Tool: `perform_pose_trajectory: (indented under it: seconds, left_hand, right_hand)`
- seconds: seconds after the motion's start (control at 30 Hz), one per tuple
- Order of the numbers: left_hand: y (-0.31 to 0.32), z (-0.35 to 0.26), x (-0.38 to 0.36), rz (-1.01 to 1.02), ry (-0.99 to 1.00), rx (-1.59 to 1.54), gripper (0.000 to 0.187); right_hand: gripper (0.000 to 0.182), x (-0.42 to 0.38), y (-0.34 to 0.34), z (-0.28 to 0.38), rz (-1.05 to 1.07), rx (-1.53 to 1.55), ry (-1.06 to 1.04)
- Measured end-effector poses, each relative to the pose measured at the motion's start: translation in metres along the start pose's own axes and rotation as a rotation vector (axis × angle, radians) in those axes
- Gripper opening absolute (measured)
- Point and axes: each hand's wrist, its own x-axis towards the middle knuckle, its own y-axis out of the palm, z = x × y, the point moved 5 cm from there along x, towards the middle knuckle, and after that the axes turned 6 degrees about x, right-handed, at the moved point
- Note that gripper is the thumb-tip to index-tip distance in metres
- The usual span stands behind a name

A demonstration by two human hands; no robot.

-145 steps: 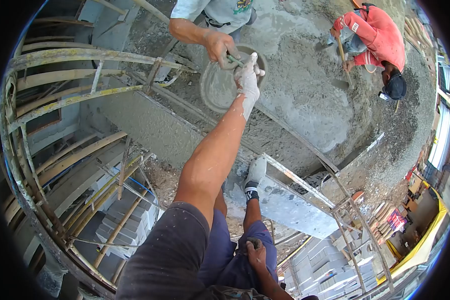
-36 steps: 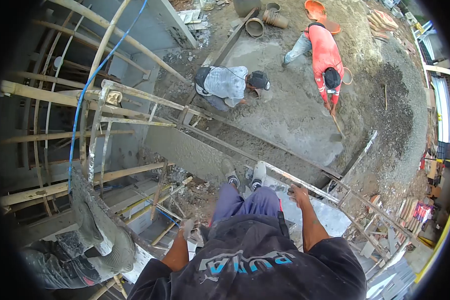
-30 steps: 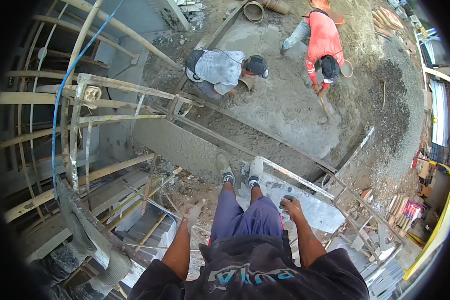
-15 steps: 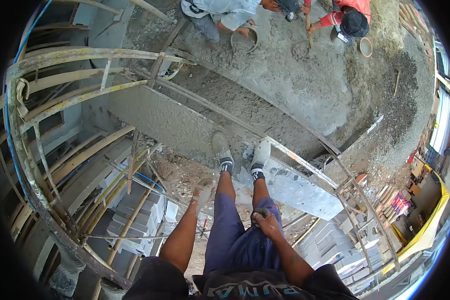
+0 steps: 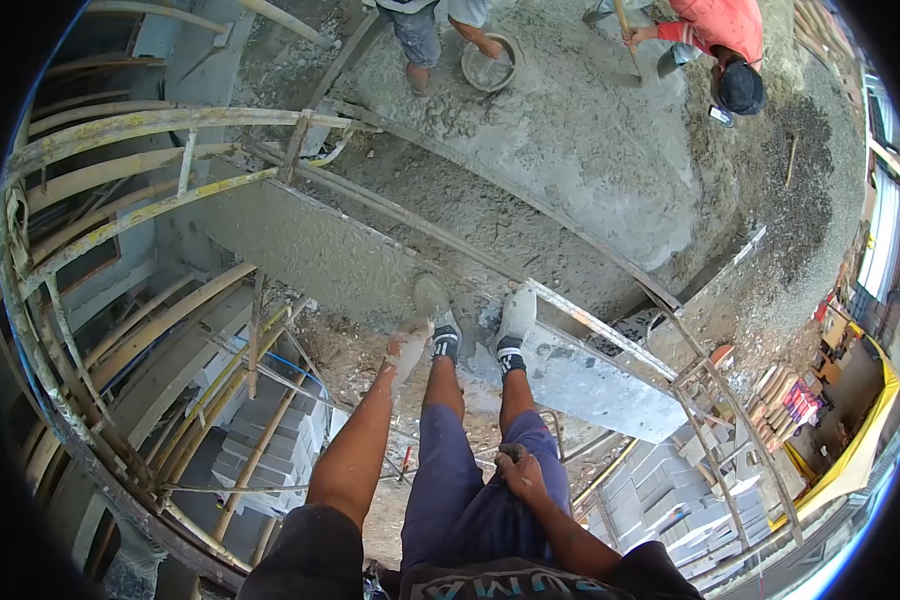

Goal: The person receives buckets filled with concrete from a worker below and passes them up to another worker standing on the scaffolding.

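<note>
My left hand (image 5: pixel 408 348), coated in pale cement, reaches out beside my left shoe (image 5: pixel 442 322) with its fingers stretched and nothing visible in them. Curled fingers, grey with cement, show on my right hand (image 5: pixel 521 472), which rests against my purple shorts (image 5: pixel 450 500) near the right thigh; whatever it may hold is too small to make out. Both my shoes stand on a long cement-smeared plank (image 5: pixel 320 235), the right one (image 5: pixel 518 315) by a metal rail (image 5: pixel 600 328).
Scaffold bars (image 5: pixel 150 205) curve along the left. Beyond the rail, a person's hand touches a round bucket (image 5: pixel 490 63) on wet concrete, and a person in red (image 5: pixel 720 25) grips a wooden handle (image 5: pixel 623 22). Grey blocks (image 5: pixel 650 490) lie below right.
My left arm has stretched forward, bringing the hand closer to my left shoe. The person in red stands farther right, with the tool's blade visible. The person at the bucket has shifted up in view.
</note>
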Motion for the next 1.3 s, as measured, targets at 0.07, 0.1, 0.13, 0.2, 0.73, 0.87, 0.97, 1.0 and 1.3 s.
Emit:
perform_pose_trajectory:
  seconds: [0.07, 0.1, 0.13, 0.2, 0.73, 0.87, 0.97, 1.0, 1.3]
  left_hand:
    - [0.009, -0.023, 0.017, 0.001, 0.01, 0.038, 0.022]
    - [0.013, -0.033, 0.027, 0.01, 0.016, 0.084, 0.022]
    - [0.018, -0.042, 0.036, 0.022, 0.022, 0.131, 0.022]
    - [0.027, -0.057, 0.051, 0.046, 0.083, 0.11, 0.023]
    - [0.091, -0.298, 0.181, -0.249, 0.514, -0.107, 0.072]
    - [0.077, -0.33, 0.189, -0.363, 0.765, -0.423, 0.053]
    - [0.057, -0.296, 0.143, -0.369, 0.454, -0.969, 0.024]
    - [0.043, -0.278, 0.137, -0.402, 0.393, -1.0, 0.021]
    - [0.0, -0.166, -0.003, -0.161, 0.265, -0.845, 0.025]
  right_hand:
    - [0.037, 0.002, 0.001, -0.005, -0.006, 0.004, 0.001]
    - [0.037, 0.001, 0.001, -0.004, -0.013, 0.02, 0.007]
    - [0.036, 0.001, 0.001, -0.004, -0.022, 0.037, 0.014]
    - [0.034, 0.001, 0.001, -0.008, -0.039, 0.055, 0.017]
    - [0.029, 0.012, -0.006, -0.048, -0.113, 0.289, 0.064]
    - [0.027, 0.005, -0.005, -0.031, -0.148, 0.281, 0.107]
    - [0.027, 0.004, -0.002, -0.027, -0.128, 0.272, 0.098]
    - [0.027, 0.003, 0.001, -0.036, -0.125, 0.284, 0.085]
    - [0.03, -0.014, -0.003, -0.013, -0.163, 0.011, -0.14]
